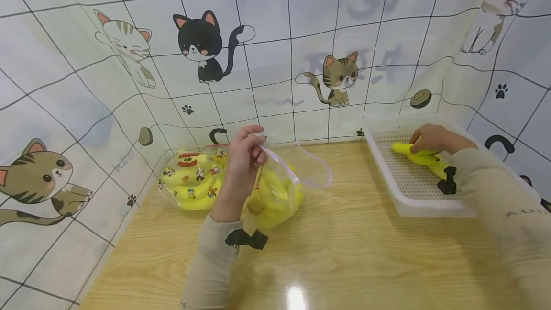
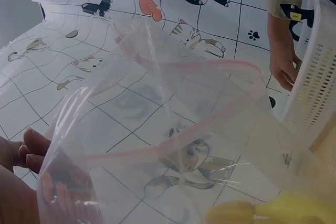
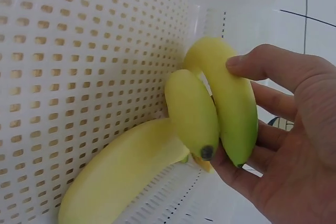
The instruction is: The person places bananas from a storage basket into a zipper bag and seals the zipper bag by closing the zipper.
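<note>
My left hand grips the opening edge of a clear zip bag with a lilac slider strip. The bag lies on the table with yellow bananas inside, and cartoon figures are printed on its left part. In the left wrist view its clear film spreads wide in front of the fingers. On the right, my right hand reaches into a white perforated basket. Its thumb and fingers hold a banana with a greenish tip. A smaller banana sits against it, and a longer banana lies below on the basket floor.
A wood-grain table carries both the bag and the basket. Behind and at the sides hangs a white gridded sheet printed with cats. Black wrist mounts sit on both sleeves.
</note>
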A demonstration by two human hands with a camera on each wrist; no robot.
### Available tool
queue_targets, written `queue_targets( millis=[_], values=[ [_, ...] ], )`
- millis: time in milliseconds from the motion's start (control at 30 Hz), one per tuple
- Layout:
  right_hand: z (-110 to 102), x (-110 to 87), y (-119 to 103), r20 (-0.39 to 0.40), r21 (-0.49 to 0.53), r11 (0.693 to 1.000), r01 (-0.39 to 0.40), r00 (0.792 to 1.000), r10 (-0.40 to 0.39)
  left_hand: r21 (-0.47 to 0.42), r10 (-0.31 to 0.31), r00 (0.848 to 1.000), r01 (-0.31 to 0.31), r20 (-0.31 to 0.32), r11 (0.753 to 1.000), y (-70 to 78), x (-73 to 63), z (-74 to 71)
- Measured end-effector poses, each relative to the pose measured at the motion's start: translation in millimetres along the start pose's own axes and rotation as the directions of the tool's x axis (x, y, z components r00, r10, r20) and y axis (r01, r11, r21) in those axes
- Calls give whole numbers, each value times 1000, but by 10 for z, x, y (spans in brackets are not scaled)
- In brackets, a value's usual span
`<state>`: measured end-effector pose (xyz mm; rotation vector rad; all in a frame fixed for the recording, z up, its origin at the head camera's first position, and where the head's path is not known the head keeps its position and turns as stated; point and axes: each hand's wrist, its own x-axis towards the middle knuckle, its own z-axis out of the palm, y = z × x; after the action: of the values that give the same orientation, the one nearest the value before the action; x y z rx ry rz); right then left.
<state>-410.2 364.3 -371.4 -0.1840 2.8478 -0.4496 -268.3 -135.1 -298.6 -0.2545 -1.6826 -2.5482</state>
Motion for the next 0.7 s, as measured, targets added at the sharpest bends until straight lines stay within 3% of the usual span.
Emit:
queue_targets(
  millis=[400, 700],
  values=[
    [-275, -130, -294, -163, -12, 998, 66, 984, -67, 0, 0, 1000, 0, 4, 1000, 10, -17, 6],
    [-388, -296, -558, -211, -57, 994, 93, 972, -103, -3, -7, 1000, 7, 7, 1000, 7, -10, 7]
  ],
)
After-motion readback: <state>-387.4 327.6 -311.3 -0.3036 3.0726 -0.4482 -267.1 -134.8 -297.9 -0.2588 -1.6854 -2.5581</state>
